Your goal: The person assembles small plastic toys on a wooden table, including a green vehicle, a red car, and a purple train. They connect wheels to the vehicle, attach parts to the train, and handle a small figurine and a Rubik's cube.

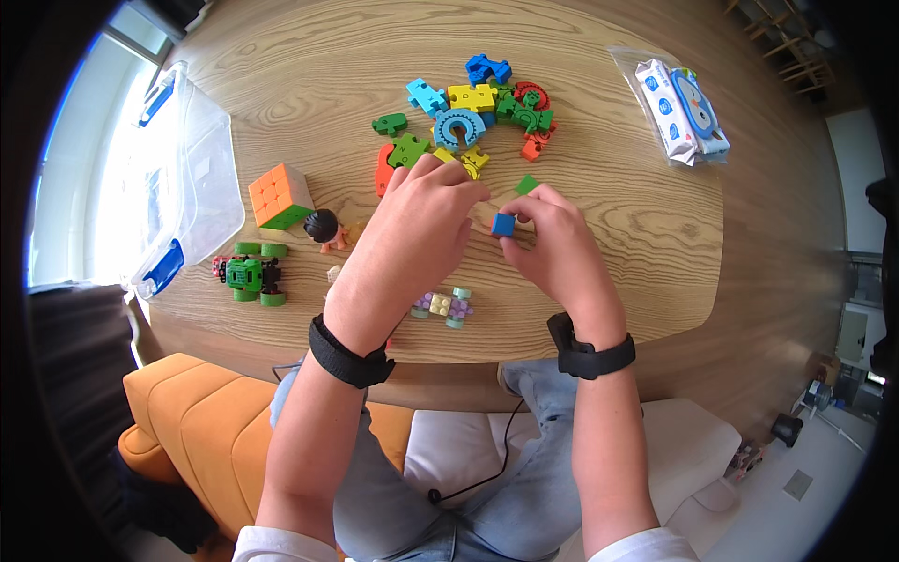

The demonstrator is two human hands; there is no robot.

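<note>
My right hand point(552, 234) pinches a small blue block point(503, 225) between thumb and fingers, just above the table; a red edge shows on the block's side. Beside its fingertips lies a green piece point(527, 184). My left hand point(407, 225) is bent with its fingers curled, at the near edge of a loose heap of puzzle pieces. What it grips, if anything, is hidden beneath it. Closest to it are a yellow puzzle piece point(476, 161), a green puzzle piece point(408, 150) and a red puzzle piece point(383, 169). A light blue ring-shaped piece point(438, 129) lies farther back.
Left of my hands are a puzzle cube point(278, 198), a dark-haired doll point(321, 226), a green toy truck point(246, 275) and a clear plastic bin point(208, 178). A brick-built toy car point(441, 304) sits near the front edge. Packs of wipes point(676, 110) lie far right.
</note>
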